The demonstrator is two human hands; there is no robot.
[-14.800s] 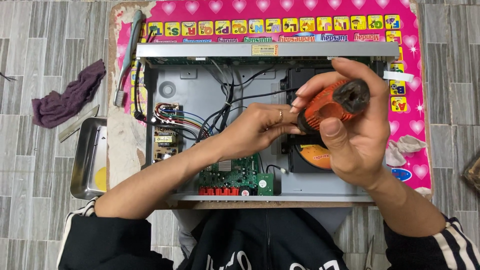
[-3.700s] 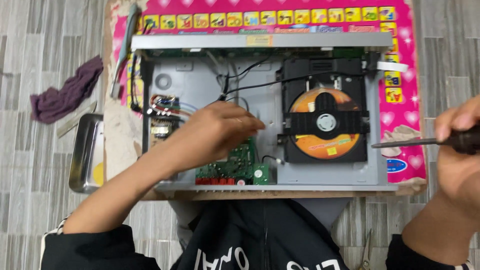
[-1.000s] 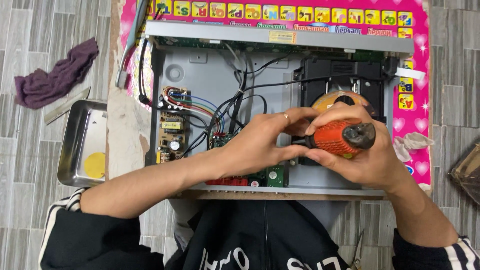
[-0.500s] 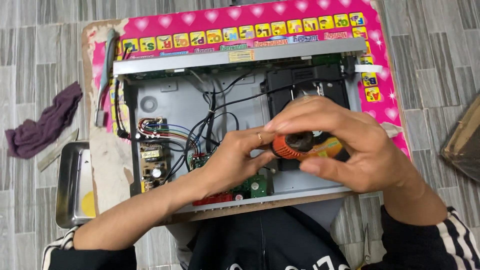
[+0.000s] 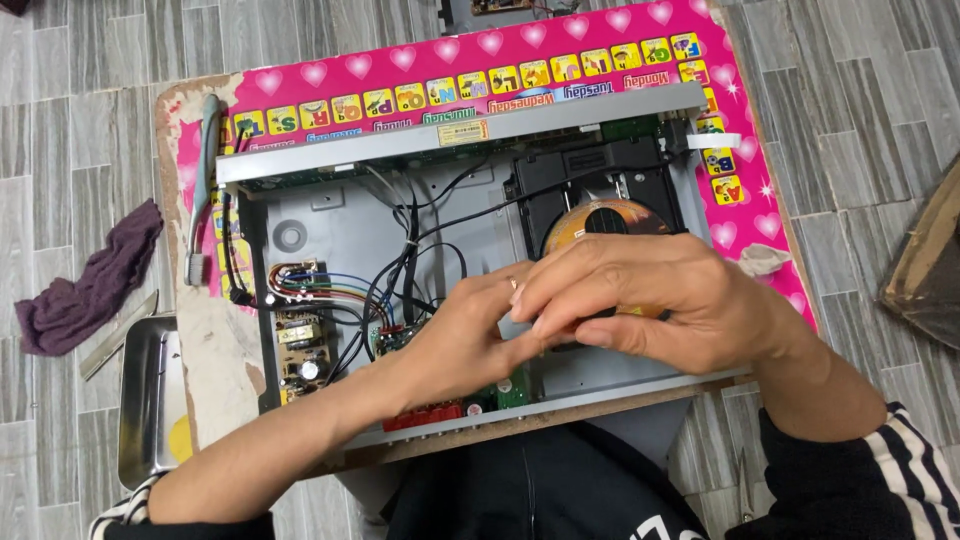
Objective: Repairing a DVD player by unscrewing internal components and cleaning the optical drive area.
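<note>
An open grey disc player (image 5: 330, 215) lies on a pink mat (image 5: 760, 200) in front of me. My two hands meet over its middle, just below the orange disc (image 5: 600, 215) in the black drive. My right hand (image 5: 660, 300) lies curled over a dark object, fingers pointing left; the orange screwdriver handle seen before is hidden under it. My left hand (image 5: 460, 340) reaches in from the lower left and its fingertips touch the right fingers at a small grey part. A green circuit board (image 5: 515, 388) shows below my hands.
Coloured wires (image 5: 320, 285) and a small power board (image 5: 300, 345) fill the player's left side. A metal tray (image 5: 145, 400) and a purple cloth (image 5: 85, 285) lie on the tiled floor at left. A pale-handled tool (image 5: 200, 190) rests on the mat's left edge. A wooden object (image 5: 925, 270) sits at right.
My right hand has flattened over the orange screwdriver handle, hiding it. Both hands stay together over the player's middle. The view has shifted slightly.
</note>
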